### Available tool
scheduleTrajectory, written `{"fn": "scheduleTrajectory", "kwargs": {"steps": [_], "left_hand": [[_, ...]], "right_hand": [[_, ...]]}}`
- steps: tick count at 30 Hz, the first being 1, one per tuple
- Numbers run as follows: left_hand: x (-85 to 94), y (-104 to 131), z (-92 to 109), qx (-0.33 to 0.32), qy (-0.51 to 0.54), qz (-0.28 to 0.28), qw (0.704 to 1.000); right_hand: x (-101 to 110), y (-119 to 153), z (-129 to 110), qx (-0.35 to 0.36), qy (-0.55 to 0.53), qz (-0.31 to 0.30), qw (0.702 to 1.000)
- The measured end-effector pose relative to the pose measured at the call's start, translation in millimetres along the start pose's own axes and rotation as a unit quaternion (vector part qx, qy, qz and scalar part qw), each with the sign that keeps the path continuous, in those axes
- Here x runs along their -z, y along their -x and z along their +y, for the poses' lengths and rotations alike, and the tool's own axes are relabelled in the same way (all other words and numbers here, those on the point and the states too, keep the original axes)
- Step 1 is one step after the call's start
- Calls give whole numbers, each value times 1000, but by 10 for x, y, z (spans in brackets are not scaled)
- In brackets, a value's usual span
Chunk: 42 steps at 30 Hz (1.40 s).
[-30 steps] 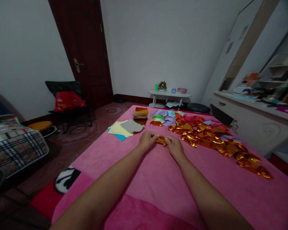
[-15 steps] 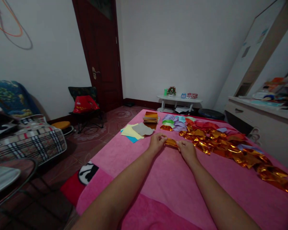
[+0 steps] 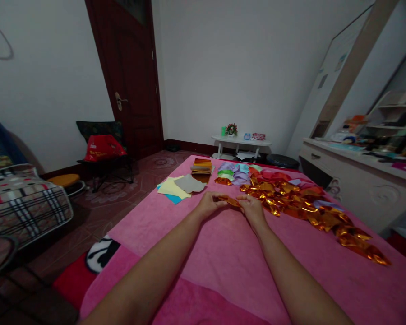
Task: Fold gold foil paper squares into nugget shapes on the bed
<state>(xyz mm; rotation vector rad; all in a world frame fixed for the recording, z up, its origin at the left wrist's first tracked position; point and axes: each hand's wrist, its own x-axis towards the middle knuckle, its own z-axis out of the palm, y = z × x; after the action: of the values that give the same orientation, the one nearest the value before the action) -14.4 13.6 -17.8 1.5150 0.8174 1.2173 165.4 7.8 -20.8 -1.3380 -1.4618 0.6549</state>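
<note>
Between my hands, above the pink cloth [image 3: 209,243], is a small folded piece of gold foil paper [image 3: 230,201]. My left hand [image 3: 208,204] grips its left end, thumb and fingers pinched together. The other end is pinched by my right hand [image 3: 253,210]. Just beyond my left hand lie loose sheets in yellow [image 3: 171,187], grey [image 3: 190,183] and blue [image 3: 172,198], with a stack of gold paper [image 3: 202,166] behind them. To the right of my right hand spread many folded gold foil pieces [image 3: 301,205], with purple [image 3: 240,178], green [image 3: 226,173] and red ones [image 3: 274,175] at the back.
A white side table [image 3: 242,140] with small items stands by the far wall. Along the right is a white cabinet [image 3: 352,171] with clutter on top. On the left are a folding chair [image 3: 99,128] holding a red bag [image 3: 104,148], and a plaid-covered seat [image 3: 30,205].
The view has turned to the right, so everything sits further left. Both hands still hold the gold paper, now tilted with its right end lower and looking narrower.
</note>
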Motion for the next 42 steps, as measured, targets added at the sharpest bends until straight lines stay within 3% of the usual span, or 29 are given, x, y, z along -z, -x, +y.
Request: {"fn": "scheduleTrajectory", "kwargs": {"steps": [3, 14, 22, 26, 32, 35, 38, 42], "left_hand": [[-2, 15, 37, 0, -41, 22, 999], [26, 13, 98, 27, -34, 32, 999], [22, 0, 27, 10, -47, 27, 998], [-3, -34, -22, 12, -91, 45, 995], [-26, -63, -50, 50, -119, 85, 988], [-19, -58, -58, 32, -145, 86, 985], [-22, -35, -47, -1, -238, 112, 965], [-57, 36, 40, 2, -421, 140, 896]], "right_hand": [[-3, 6, -24, -28, -54, -17, 998], [-13, 59, -84, 47, -87, -55, 994], [-27, 41, -48, 117, -14, -52, 992], [-53, 60, -63, 143, 82, -24, 986], [-68, 96, -125, 133, 212, 14, 968], [-49, 103, -136, 103, 224, 24, 969], [-29, 114, -144, 76, 201, 12, 977], [-19, 140, -186, 84, 200, -3, 976]]}}
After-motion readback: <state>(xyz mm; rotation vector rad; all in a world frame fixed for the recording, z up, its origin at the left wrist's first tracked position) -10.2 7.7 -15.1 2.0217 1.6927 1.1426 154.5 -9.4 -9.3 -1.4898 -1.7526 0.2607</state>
